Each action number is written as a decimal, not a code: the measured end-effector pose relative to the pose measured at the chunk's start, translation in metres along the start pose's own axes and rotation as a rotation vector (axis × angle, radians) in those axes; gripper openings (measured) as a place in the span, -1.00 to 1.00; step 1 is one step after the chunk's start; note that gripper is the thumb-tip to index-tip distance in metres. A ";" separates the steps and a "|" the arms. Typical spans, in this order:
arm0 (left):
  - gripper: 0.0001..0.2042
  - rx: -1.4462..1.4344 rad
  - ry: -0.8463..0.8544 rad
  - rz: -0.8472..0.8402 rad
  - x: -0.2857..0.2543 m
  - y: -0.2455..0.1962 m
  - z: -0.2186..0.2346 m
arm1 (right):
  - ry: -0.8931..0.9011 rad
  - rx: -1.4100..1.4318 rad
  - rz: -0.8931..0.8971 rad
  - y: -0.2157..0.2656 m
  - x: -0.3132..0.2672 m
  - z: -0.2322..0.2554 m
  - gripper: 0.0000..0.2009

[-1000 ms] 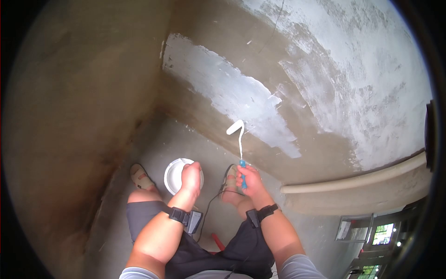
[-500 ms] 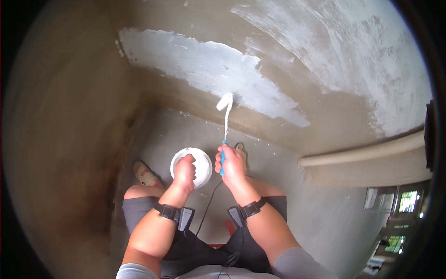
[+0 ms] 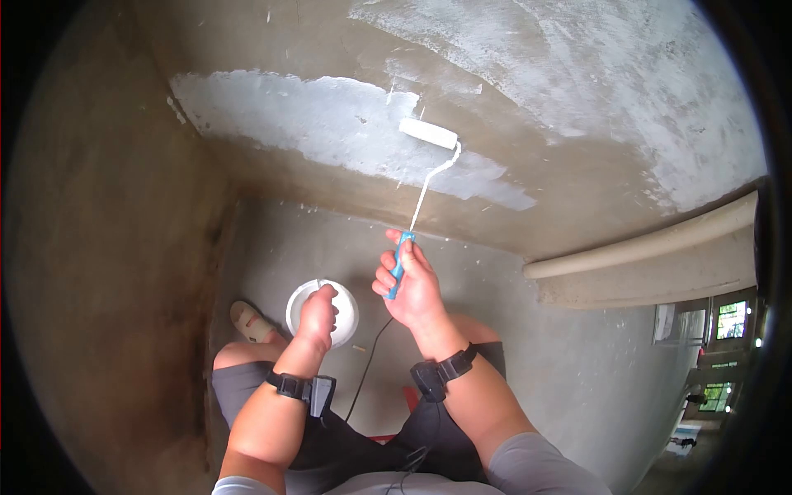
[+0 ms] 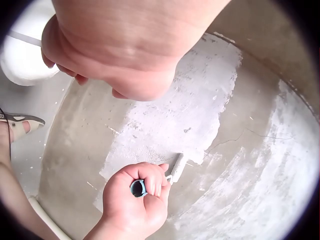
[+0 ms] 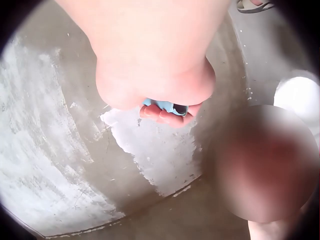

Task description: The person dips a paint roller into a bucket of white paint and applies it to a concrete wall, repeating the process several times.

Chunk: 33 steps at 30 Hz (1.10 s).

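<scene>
My right hand (image 3: 410,280) grips the blue handle (image 3: 398,268) of a small paint roller, with fingers curled round it. The white roller sleeve (image 3: 429,133) lies over the upper edge of a white painted patch (image 3: 272,115) on the wall. White paint coats the roller's bent wire frame (image 3: 426,186). Low in front of the body, my left hand (image 3: 318,318) holds a round white bucket (image 3: 291,307) by its grey handle (image 4: 25,38), fingers curled. In the left wrist view the right fist (image 4: 135,200) surrounds the open handle end; the left hand looks blurred in the right wrist view.
A larger, streaky white area (image 3: 627,91) covers the wall at upper right. A bare brown wall (image 3: 115,247) meets it at the left. A pale pipe (image 3: 643,243) runs low along the right. A black cable (image 3: 367,367) hangs between the legs over the grey floor (image 3: 577,371).
The right hand has raised the roller up the wall, and its sleeve has swung round to point left. The left hand stays low with the bucket. The head view has shifted.
</scene>
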<state>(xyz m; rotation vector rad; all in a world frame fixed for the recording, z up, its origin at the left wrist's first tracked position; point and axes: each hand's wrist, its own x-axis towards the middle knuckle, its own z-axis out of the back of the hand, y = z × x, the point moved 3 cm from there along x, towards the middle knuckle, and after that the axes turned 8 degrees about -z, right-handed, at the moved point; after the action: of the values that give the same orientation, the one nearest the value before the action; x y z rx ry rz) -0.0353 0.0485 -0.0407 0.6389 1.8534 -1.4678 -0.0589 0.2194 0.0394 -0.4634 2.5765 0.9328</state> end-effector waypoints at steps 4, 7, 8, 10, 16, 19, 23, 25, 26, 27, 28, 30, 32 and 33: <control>-0.61 0.059 0.057 0.025 0.009 0.009 0.004 | -0.043 0.025 0.006 0.010 0.000 0.002 -0.69; -0.62 0.068 0.067 0.036 0.012 0.012 0.004 | -0.056 0.013 -0.005 0.013 0.002 0.007 -0.69; -0.62 0.070 0.068 0.035 0.012 0.012 0.003 | -0.056 0.016 -0.017 0.013 0.002 0.008 -0.69; -0.62 0.077 0.083 0.019 0.012 0.011 0.000 | -0.063 0.004 -0.008 0.013 0.004 0.008 -0.70; -0.63 0.097 0.112 -0.002 0.016 0.011 -0.007 | -0.042 0.055 -0.002 0.007 0.009 -0.004 -0.71; -0.63 0.112 0.121 -0.003 0.019 0.010 -0.013 | -0.039 0.078 -0.005 0.005 0.015 -0.006 -0.71; -0.62 0.101 0.124 -0.001 0.017 0.004 -0.017 | -0.075 0.044 -0.019 0.003 0.021 0.002 -0.70; -0.62 0.099 0.094 0.011 0.015 0.001 -0.018 | -0.094 0.014 -0.016 0.004 0.022 0.004 -0.70; -0.62 0.099 0.093 0.011 0.014 -0.001 -0.019 | -0.113 -0.015 -0.010 0.004 0.022 0.006 -0.71; -0.69 0.091 0.068 0.007 0.013 -0.003 -0.021 | -0.114 -0.013 -0.011 0.005 0.023 0.008 -0.71; -0.76 0.085 0.044 0.005 0.013 -0.004 -0.022 | -0.113 -0.025 -0.009 0.006 0.023 0.009 -0.71; -0.73 0.105 0.047 0.011 0.013 -0.006 -0.023 | -0.116 -0.033 -0.004 0.007 0.023 0.012 -0.71; -0.70 0.122 0.050 0.016 0.015 -0.006 -0.023 | -0.123 -0.052 -0.001 0.008 0.023 0.013 -0.71; -0.68 0.132 0.059 0.013 0.016 -0.005 -0.023 | -0.124 -0.050 -0.001 0.009 0.024 0.013 -0.71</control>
<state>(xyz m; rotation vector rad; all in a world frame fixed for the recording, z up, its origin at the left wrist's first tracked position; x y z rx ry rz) -0.0540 0.0690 -0.0473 0.7638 1.8035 -1.5881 -0.0805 0.2300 0.0242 -0.4073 2.4467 0.9953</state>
